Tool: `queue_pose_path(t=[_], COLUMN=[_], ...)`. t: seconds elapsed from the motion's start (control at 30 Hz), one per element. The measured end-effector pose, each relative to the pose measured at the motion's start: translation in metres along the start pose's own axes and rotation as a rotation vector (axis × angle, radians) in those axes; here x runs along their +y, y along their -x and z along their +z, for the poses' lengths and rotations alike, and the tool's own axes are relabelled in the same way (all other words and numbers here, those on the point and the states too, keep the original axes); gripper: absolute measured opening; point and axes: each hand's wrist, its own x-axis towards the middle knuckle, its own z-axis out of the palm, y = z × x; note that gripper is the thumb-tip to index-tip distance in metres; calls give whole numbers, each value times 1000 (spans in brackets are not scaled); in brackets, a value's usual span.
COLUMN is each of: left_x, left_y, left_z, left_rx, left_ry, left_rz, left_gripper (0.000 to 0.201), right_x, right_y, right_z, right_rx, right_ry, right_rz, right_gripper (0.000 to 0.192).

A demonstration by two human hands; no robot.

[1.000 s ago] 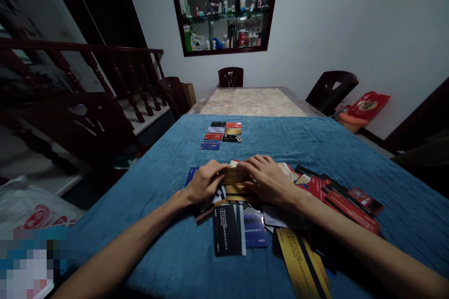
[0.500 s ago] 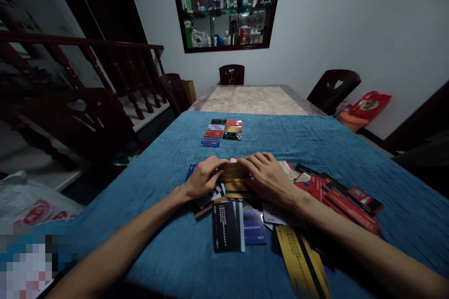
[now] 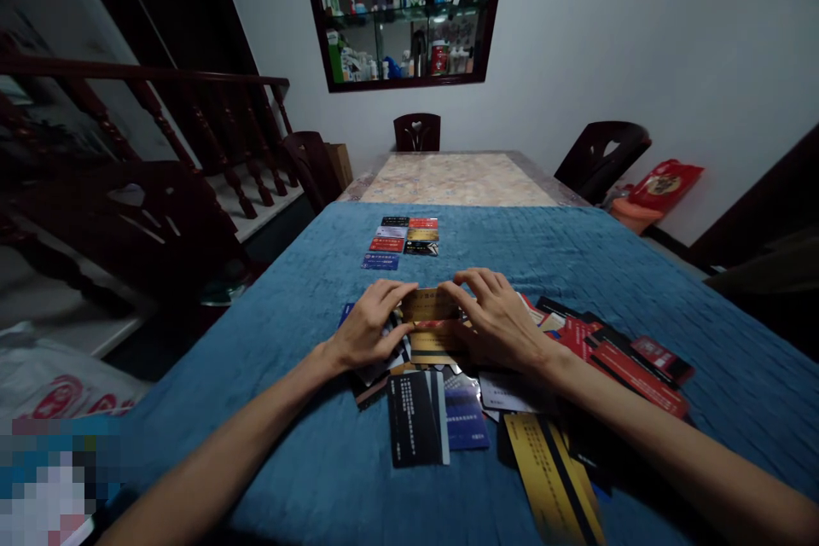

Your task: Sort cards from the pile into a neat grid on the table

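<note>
Both hands, left hand (image 3: 368,331) and right hand (image 3: 496,324), pinch a gold card (image 3: 428,307) by its short ends, fingers closed on it, just above the loose card pile (image 3: 512,392) on the blue cloth (image 3: 287,444). Beyond the pile lies a neat card grid (image 3: 403,241).

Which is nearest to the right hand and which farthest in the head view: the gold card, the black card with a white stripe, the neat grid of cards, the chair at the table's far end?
1. Gold card: pinched by the right hand and the left.
2. Black card with a white stripe: nearer the camera, left of the wrist.
3. Neat grid of cards: beyond the hands.
4. Chair: at the far end.
</note>
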Motion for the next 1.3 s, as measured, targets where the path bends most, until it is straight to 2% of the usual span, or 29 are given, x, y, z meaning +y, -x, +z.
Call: queue_pose_path(t=[0.23,0.47,0.6,0.83,1.07,1.3], left_x=[-10,-14,-24,-60,-102,-141], left_y=[4,-2,-14,-48,-83,-114], left_z=[1,-3,-10,-13,-2,7], left_rx=[24,-22,-84,-164,-216,-317], left_ry=[-95,-179,-220,-211,-234,-326], left_rz=[15,62,92,69,-28,-134], left_gripper=[61,61,57,52,47,44], right_x=[2,4,13,43,80,109], right_y=[0,-3,-11,-40,-70,-97], right_z=[0,-3,0,14,43,73], right_rx=[18,-4,-16,-69,-112,-212], right_ry=[21,19,-3,-93,-117,-136], right_rz=[-6,-22,-11,4,56,146], right_gripper=[35,36,40,38,33,18])
